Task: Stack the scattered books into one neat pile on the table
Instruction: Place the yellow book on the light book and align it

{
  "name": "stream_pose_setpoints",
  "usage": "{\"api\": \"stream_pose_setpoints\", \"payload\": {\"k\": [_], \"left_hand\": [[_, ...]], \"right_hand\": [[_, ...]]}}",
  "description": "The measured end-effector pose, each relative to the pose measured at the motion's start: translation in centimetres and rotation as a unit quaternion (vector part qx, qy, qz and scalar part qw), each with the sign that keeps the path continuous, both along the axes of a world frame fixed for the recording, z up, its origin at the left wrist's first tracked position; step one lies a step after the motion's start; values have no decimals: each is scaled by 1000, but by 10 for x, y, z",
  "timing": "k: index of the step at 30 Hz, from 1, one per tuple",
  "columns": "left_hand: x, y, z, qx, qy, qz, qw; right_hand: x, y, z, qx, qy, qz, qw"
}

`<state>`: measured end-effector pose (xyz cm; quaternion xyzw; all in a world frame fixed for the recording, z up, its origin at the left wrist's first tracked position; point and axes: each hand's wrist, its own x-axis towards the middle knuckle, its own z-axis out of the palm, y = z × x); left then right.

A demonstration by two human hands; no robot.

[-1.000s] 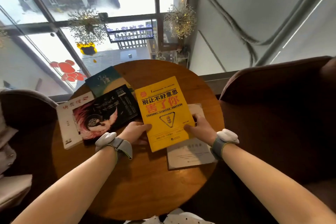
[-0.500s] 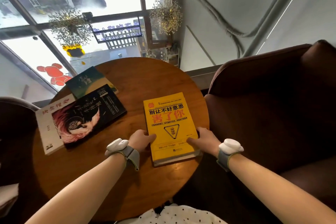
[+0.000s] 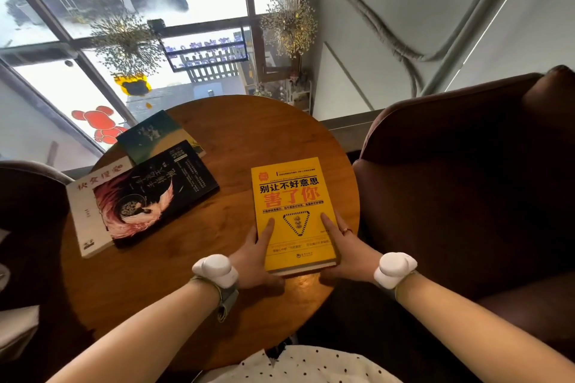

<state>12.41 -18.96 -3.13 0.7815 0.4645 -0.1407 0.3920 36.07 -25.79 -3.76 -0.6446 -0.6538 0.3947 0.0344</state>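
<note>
A yellow book [image 3: 291, 196] lies flat on the right side of the round wooden table [image 3: 236, 134], on top of another book whose edge shows beneath it. My left hand [image 3: 255, 253] holds its lower left edge, a finger lying on the cover. My right hand [image 3: 347, 247] holds its lower right edge the same way. To the left, a black book with a pink phoenix [image 3: 152, 193] rests on a white book [image 3: 82, 211] and overlaps a dark green book [image 3: 152, 134] behind it.
A brown armchair [image 3: 466, 180] stands close against the table's right edge. Another dark chair [image 3: 28, 196] is at the left. A window with hanging dried flowers [image 3: 289, 25] lies beyond the table. Bare wood shows in the table's middle and near edge.
The yellow book has been slid right onto the white book that lay under my right hand and squared over it. Both hands have shifted to its lower edges.
</note>
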Motion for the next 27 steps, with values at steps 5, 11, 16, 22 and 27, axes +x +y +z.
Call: {"api": "stream_pose_setpoints", "payload": {"k": [5,11,16,22,27], "left_hand": [[-3,-7,-8,44,3,-22,999],[-6,-6,-10,70,-21,-29,997],[-7,-8,-10,74,-32,-24,996],[-7,-8,-14,77,-30,-14,996],[-6,-5,-9,-3,-44,54,998]], "right_hand": [[1,-7,-8,22,-19,-4,1000],[3,-5,-4,18,-18,-10,1000],[4,-3,-1,18,-24,1,1000],[3,-5,3,23,-17,-10,1000],[-5,10,14,-1,-123,23,992]]}}
